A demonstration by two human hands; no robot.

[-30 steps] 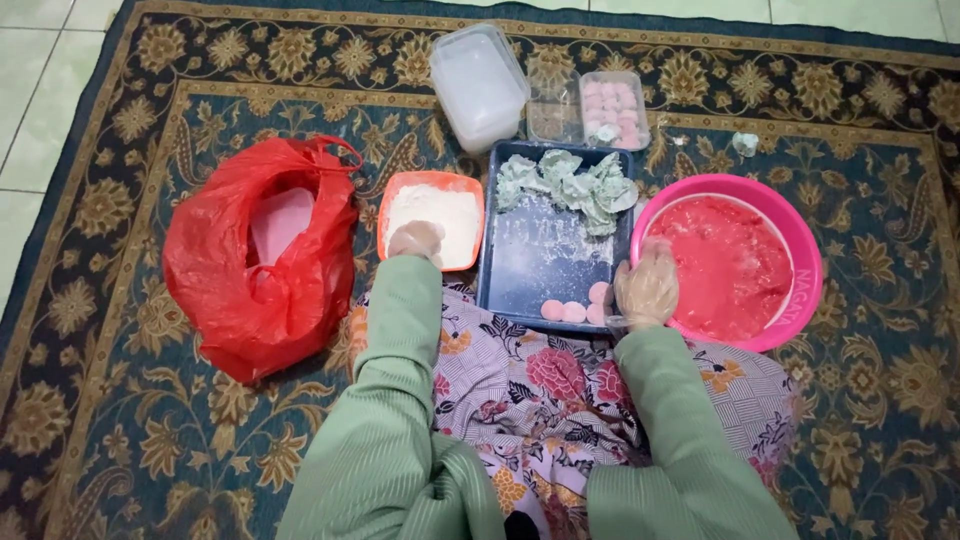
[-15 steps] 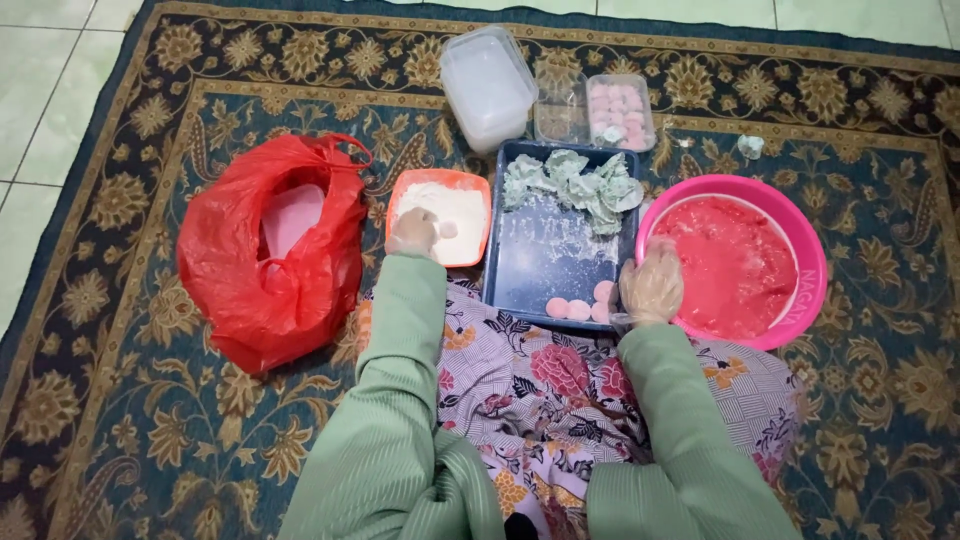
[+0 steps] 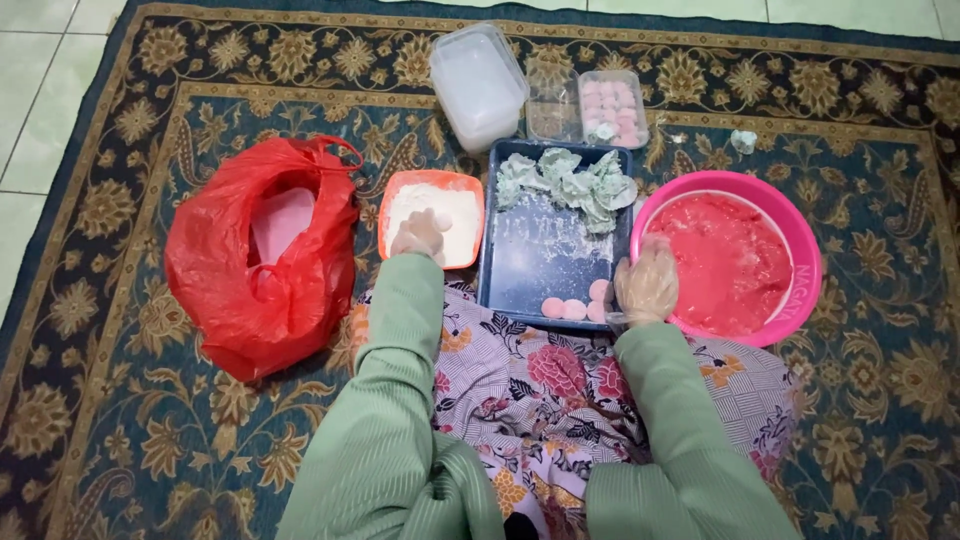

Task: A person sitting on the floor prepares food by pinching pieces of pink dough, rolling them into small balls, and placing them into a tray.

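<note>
This looks like a room in a home. A big patterned carpet [image 3: 120, 420] lies on a pale tiled floor [image 3: 40, 90]. A person sits on it making food, with a pink bowl [image 3: 800, 300], a blue tray [image 3: 545, 270] and a red plastic bag [image 3: 250, 260] around.

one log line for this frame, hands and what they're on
left hand: in orange flour tub, open | right hand: gloved, at pink basin rim, by pink balls on blue tray
</note>
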